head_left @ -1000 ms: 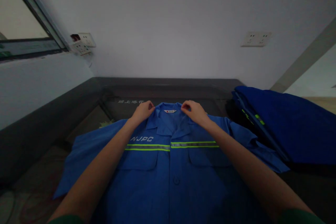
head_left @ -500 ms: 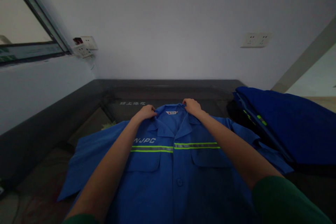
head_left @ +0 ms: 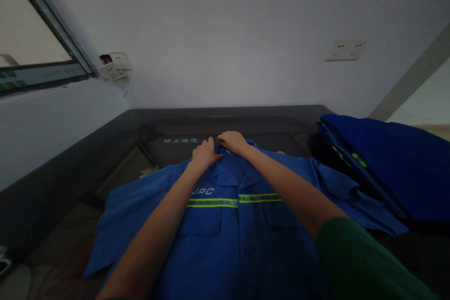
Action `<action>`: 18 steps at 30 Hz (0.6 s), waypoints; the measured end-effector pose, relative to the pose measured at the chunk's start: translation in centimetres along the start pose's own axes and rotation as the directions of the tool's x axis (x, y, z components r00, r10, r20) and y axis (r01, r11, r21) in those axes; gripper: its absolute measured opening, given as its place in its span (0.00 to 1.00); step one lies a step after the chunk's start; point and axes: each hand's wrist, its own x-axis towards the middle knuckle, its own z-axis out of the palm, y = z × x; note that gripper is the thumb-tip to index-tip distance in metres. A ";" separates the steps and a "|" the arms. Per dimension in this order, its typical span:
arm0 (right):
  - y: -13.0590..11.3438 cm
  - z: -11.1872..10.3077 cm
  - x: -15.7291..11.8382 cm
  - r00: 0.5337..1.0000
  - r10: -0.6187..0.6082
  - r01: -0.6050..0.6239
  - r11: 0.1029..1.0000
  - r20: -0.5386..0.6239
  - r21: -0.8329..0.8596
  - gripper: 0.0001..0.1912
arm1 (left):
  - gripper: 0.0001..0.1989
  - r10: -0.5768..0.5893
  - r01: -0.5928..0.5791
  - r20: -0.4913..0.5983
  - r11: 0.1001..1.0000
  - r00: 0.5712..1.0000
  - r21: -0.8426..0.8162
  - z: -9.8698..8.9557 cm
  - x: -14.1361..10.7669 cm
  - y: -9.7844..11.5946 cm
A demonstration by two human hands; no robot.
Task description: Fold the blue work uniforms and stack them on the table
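Observation:
A blue short-sleeved work shirt (head_left: 225,225) lies spread with its front up and its collar at the far end. Yellow-green and grey reflective strips cross its chest, and white letters show above the left strip. My left hand (head_left: 206,153) is closed on the collar's left side, thumb toward the neck opening. Close beside it, my right hand (head_left: 232,142) reaches over the collar, its fingers bent down onto the left part of the collar edge. It partly covers the neck label. Both forearms lie across the shirt front.
Folded darker blue clothing (head_left: 390,164) with yellow-green strips is piled at the right. The dark surface (head_left: 168,124) has a raised rim against the wall. Wall sockets (head_left: 347,50) are at the right, with another socket (head_left: 114,71) hanging loose by the window at the left.
My right hand has moved left from the collar's right side to its left side, close to my left hand. My left hand still holds the collar there. The view has shifted slightly.

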 end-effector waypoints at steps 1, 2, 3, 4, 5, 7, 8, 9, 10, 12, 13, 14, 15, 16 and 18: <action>0.1 0.0 0.1 1.000 0.024 -0.024 1.000 -0.005 0.019 0.10 | 0.25 -0.005 0.005 0.008 1.000 1.000 0.013 -0.1 -0.3 0.5; 0.3 0.0 0.3 0.999 0.048 -0.048 0.998 -0.007 0.037 0.11 | 0.23 -0.002 0.002 0.013 1.000 1.000 0.018 -0.2 -0.5 0.8; 0.4 0.0 0.4 0.997 0.072 -0.071 0.996 -0.007 0.053 0.12 | 0.21 0.000 0.000 0.007 1.000 1.000 0.016 -0.4 -0.7 1.1; 0.6 0.1 0.4 0.996 0.093 -0.093 0.994 -0.003 0.066 0.13 | 0.19 -0.001 0.001 -0.010 1.000 1.000 0.010 -0.6 -0.7 1.2; 0.7 0.2 0.5 0.994 0.113 -0.113 0.991 0.004 0.075 0.13 | 0.18 -0.006 0.006 -0.028 1.000 1.000 0.001 -0.8 -0.7 1.2; 1.0 0.6 0.6 0.991 0.129 -0.131 0.987 0.024 0.090 0.14 | 0.18 -0.020 0.019 -0.047 0.999 0.999 -0.026 -1.0 -0.5 1.0; 1.1 0.9 0.5 0.991 0.133 -0.135 0.986 0.033 0.099 0.14 | 0.18 -0.028 0.026 -0.047 0.999 0.998 -0.039 -1.0 -0.3 0.9; 1.2 1.1 0.5 0.990 0.136 -0.140 0.984 0.041 0.108 0.13 | 0.17 -0.037 0.035 -0.041 0.998 0.999 -0.049 -0.9 -0.1 0.7; 1.3 1.3 0.5 0.989 0.141 -0.145 0.983 0.046 0.117 0.13 | 0.17 -0.044 0.042 -0.032 0.997 0.999 -0.058 -0.7 0.1 0.5; 1.3 1.7 0.4 0.987 0.154 -0.159 0.978 0.047 0.133 0.12 | 0.15 -0.065 0.063 -0.030 0.995 0.997 -0.075 -0.1 0.4 0.3; 1.2 1.9 0.4 0.986 0.162 -0.166 0.976 0.046 0.141 0.12 | 0.15 -0.076 0.073 -0.036 0.994 0.996 -0.087 0.3 0.6 0.2; 1.2 2.0 0.4 0.985 0.167 -0.171 0.974 0.043 0.150 0.12 | 0.14 -0.086 0.081 -0.047 0.991 0.995 -0.104 0.7 0.7 0.1; 1.2 2.0 0.3 0.985 0.170 -0.174 0.972 0.039 0.159 0.12 | 0.14 -0.097 0.088 -0.063 0.989 0.993 -0.121 1.1 0.8 0.0; 1.2 2.0 0.3 0.985 0.171 -0.174 0.970 0.032 0.169 0.11 | 0.14 -0.107 0.096 -0.082 0.986 0.991 -0.136 1.5 1.0 0.0; 1.7 1.6 0.0 0.985 0.173 -0.172 0.968 0.010 0.185 0.12 | 0.15 -0.127 0.107 -0.115 0.980 0.985 -0.165 2.2 1.1 -0.3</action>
